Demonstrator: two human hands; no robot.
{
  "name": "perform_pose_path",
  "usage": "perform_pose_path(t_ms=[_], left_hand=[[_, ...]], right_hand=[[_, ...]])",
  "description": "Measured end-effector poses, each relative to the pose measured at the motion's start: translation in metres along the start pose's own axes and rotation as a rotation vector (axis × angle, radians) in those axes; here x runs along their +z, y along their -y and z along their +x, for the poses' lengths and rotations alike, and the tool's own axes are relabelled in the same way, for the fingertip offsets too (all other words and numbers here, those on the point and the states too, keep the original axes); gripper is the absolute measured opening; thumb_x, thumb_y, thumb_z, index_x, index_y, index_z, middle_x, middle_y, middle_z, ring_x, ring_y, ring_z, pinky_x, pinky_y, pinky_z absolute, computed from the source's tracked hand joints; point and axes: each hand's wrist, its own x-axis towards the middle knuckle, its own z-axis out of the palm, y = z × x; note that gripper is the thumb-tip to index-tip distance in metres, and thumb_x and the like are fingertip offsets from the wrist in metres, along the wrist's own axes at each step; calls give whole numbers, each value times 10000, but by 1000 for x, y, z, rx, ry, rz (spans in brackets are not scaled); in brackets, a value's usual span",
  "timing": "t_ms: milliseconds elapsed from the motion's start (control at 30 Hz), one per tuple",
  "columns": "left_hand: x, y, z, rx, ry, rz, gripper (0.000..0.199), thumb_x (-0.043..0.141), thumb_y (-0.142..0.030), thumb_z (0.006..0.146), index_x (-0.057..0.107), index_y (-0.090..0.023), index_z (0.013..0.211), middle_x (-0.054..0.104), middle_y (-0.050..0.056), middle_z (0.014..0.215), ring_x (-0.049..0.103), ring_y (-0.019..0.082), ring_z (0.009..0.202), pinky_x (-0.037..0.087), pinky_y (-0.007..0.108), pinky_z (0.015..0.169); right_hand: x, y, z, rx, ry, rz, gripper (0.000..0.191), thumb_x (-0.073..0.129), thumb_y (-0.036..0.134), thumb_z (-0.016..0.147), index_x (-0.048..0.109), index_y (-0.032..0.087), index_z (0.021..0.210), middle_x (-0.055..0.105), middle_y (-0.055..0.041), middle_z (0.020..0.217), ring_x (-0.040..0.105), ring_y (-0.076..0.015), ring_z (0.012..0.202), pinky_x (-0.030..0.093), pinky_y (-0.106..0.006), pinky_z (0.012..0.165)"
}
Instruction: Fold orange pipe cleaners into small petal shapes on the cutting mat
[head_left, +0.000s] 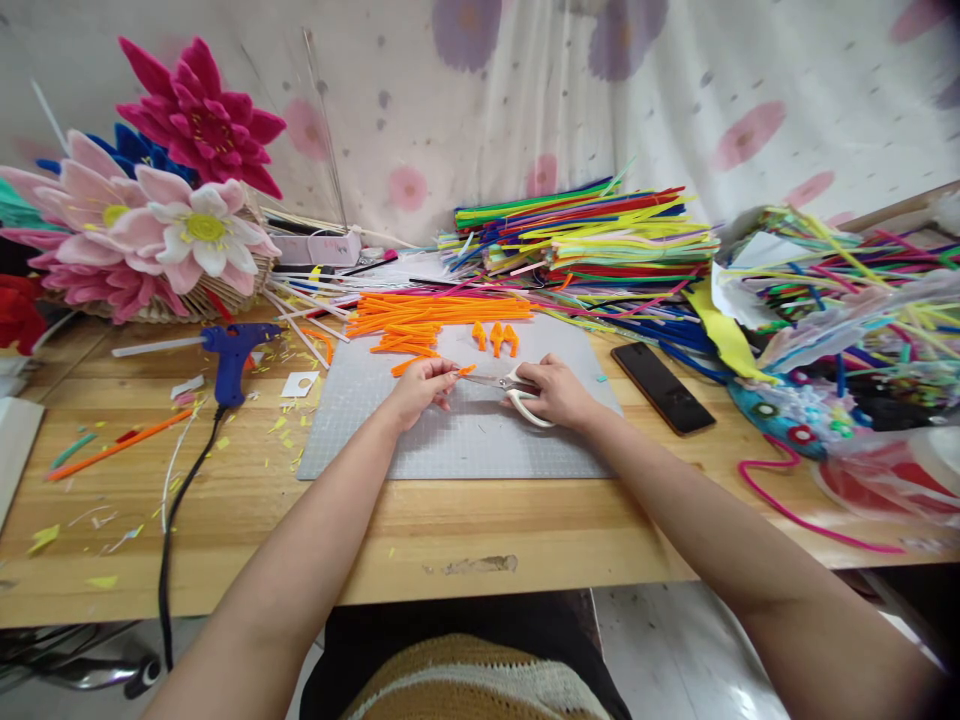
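Observation:
Over the grey cutting mat [435, 450], my left hand [424, 390] pinches a short orange pipe cleaner [466, 370], its end poking out past the fingertips. My right hand [553, 388] is closed around the white handles of a pair of scissors [531, 408]. Their metal blades point left and reach the orange piece by my left fingers. Behind my hands lie a bundle of long orange pipe cleaners [442, 312] and a pile of shorter ones [409, 338]. Beside these sit three small folded orange shapes [496, 338] on the mat.
A blue glue gun [231, 362] with a black cord lies left of the mat, near paper scraps. To the right is a black phone [661, 386]. Colourful pipe cleaner bundles [592, 235] are heaped at the back. Fuzzy flowers [202, 230] stand back left; a pink strand [795, 505] lies right.

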Motion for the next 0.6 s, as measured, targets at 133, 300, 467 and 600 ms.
perform_pose_path(t_ms=[133, 300, 467, 600], left_hand=[[0, -1, -1, -12, 5, -22, 312, 697, -284, 538, 565, -130, 775, 462, -37, 616, 400, 61, 534, 386, 180, 406], [-1, -1, -1, -22, 10, -31, 284, 684, -266, 551, 563, -131, 769, 460, -40, 608, 401, 58, 526, 384, 178, 416], [-1, -1, 0, -12, -7, -38, 290, 687, -279, 554, 562, -133, 770, 463, -40, 600, 421, 62, 531, 382, 174, 415], [0, -2, -1, -2, -16, -49, 289, 690, -286, 546, 558, -134, 753, 461, -41, 592, 420, 62, 525, 385, 174, 408]], right_hand=[[-1, 0, 0, -10, 12, 27, 352, 515, 527, 775, 474, 186, 696, 556, -9, 625, 454, -132, 579, 291, -291, 690], [-1, 0, 0, -18, 21, 48, 377, 517, 547, 767, 470, 185, 670, 544, -3, 612, 441, -126, 568, 291, -289, 682], [2, 2, 2, 16, 1, 54, 366, 521, 530, 768, 463, 188, 650, 532, 0, 586, 426, -124, 551, 291, -289, 681], [2, 2, 3, 15, 14, 41, 370, 506, 536, 778, 472, 187, 660, 542, -3, 598, 413, -121, 545, 291, -289, 683]])
